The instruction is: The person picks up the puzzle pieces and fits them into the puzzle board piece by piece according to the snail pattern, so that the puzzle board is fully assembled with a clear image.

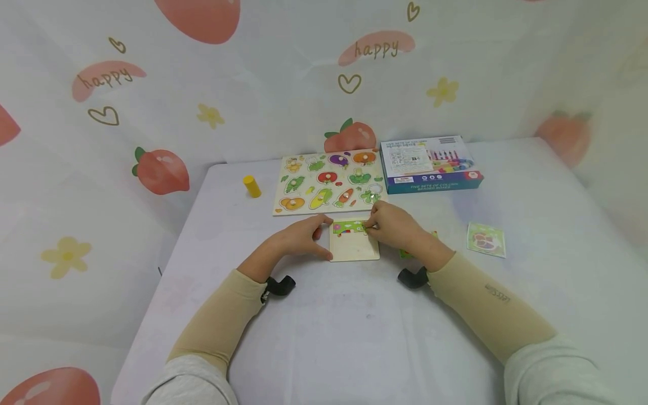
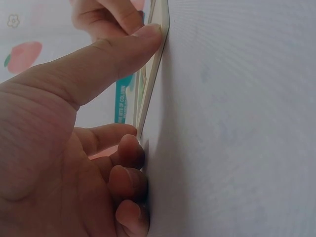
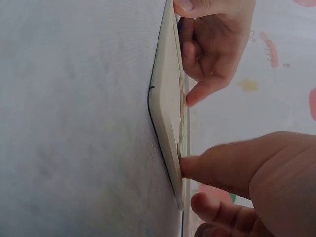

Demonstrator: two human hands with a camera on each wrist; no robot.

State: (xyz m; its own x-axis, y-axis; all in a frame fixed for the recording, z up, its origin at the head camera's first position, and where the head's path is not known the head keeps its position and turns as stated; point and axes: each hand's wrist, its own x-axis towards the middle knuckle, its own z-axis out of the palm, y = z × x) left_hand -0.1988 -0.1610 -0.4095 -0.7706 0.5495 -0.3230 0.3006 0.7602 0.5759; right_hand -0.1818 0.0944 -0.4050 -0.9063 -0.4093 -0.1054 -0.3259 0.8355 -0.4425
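A small square wooden puzzle board [image 1: 354,248] lies flat on the table, with colourful green-patterned pieces [image 1: 348,226] along its far side. My left hand [image 1: 301,235] holds the board by its left side, thumb at the near corner and index finger at the far one. In the left wrist view, the other left fingers [image 2: 129,182] curl loosely beside it. My right hand [image 1: 397,225] pinches a puzzle piece at the board's far right; the fingers hide most of that piece. The right thumb [image 3: 197,168] presses at the piece's edge in the right wrist view.
Behind the board lies a vegetable peg puzzle [image 1: 309,179], with a boxed bead set [image 1: 430,169] to its right. A yellow cylinder [image 1: 252,186] stands at the left. Green pieces [image 1: 405,254] show partly under the right wrist, and a square picture tile [image 1: 486,240] lies farther right.
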